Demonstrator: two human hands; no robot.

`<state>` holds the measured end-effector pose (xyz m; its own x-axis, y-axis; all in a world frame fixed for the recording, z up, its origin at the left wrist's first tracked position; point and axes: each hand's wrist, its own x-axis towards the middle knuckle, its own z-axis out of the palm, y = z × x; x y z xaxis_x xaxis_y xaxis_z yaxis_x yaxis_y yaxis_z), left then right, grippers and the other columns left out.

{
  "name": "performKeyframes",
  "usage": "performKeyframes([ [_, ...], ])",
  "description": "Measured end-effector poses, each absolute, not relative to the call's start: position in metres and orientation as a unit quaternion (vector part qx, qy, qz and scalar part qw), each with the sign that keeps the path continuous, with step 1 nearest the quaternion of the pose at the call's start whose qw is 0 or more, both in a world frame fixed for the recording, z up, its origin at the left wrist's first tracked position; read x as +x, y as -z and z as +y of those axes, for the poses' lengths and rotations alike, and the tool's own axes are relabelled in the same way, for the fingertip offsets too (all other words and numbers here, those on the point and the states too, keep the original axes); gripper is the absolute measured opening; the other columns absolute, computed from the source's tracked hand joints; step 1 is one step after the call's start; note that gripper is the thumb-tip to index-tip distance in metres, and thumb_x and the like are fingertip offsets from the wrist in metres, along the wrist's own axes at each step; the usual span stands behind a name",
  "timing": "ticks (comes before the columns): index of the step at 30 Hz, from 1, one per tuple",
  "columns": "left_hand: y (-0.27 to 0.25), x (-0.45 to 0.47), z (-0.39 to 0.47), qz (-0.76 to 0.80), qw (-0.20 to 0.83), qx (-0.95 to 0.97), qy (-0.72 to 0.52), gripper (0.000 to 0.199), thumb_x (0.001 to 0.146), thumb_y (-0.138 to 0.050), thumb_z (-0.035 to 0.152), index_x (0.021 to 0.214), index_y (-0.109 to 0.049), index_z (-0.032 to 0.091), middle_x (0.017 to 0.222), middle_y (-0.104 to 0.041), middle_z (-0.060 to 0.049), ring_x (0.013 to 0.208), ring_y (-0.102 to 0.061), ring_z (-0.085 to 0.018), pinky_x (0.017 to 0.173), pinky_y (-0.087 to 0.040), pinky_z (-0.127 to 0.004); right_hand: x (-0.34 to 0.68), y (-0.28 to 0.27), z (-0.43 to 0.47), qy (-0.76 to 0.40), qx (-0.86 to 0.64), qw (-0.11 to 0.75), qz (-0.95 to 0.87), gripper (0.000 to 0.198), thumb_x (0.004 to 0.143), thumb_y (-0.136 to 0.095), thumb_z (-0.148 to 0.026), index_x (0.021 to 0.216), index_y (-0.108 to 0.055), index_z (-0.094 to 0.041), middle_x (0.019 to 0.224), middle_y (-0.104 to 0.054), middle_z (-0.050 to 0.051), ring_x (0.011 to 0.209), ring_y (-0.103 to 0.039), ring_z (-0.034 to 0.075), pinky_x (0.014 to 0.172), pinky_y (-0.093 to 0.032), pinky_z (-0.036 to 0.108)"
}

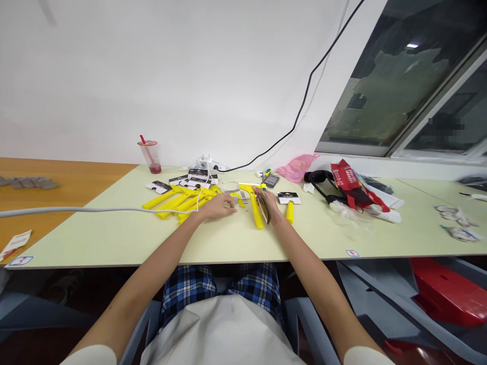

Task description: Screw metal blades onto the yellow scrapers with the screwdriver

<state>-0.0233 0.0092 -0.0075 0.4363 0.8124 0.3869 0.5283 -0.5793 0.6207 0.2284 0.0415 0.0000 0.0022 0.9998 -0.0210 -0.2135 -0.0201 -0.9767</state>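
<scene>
My left hand point(217, 206) rests low over the table, thumb and fingers a little apart with nothing visible between them. It is nearest to small yellow pieces point(240, 201) and a pile of yellow scraper-like tools point(182, 202). Fingers closed, my right hand point(271, 200) holds a yellow T-shaped scraper point(255, 208), its handle pointing towards me. A brownish flat thing point(263, 207) shows against that hand's inner side; its kind is unclear. Just right of the hand lies another yellow handle point(289, 212) by a black-and-white card point(289, 197).
More printed cards point(194, 178) lie behind the pile, near a white power strip point(205, 163). A pale cable point(114, 209) crosses from the left. A cup with a straw point(151, 157) stands at the back. Rightwards are pink plastic point(299, 167), black headphones point(321, 180) and a red packet point(352, 185).
</scene>
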Motion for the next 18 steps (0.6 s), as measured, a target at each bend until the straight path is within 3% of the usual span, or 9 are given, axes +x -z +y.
performKeyframes([
  [9, 0.008, -0.044, 0.006, 0.423, 0.184, 0.845, -0.271, 0.01, 0.081, -0.081, 0.032, 0.079, -0.08, 0.023, 0.108, -0.079, -0.009, 0.111, -0.072, -0.031, 0.105, -0.056, -0.041, 0.215, 0.001, 0.034, -0.557, -0.461, 0.514, -0.462, 0.06, 0.062, -0.104, -0.052, 0.074, -0.052, -0.025, 0.058, -0.048, -0.007, 0.052, -0.038, 0.01, 0.044, -0.031, 0.026],
  [18, 0.017, -0.038, 0.011, 0.415, 0.16, 0.858, -0.257, 0.01, 0.089, -0.074, 0.031, 0.09, -0.078, 0.022, 0.109, -0.078, -0.009, 0.108, -0.071, -0.03, 0.103, -0.056, -0.041, 0.212, -0.001, 0.027, -0.546, -0.471, 0.508, -0.472, 0.055, 0.063, -0.105, -0.048, 0.075, -0.057, -0.023, 0.055, -0.049, -0.007, 0.05, -0.037, 0.009, 0.04, -0.026, 0.025],
])
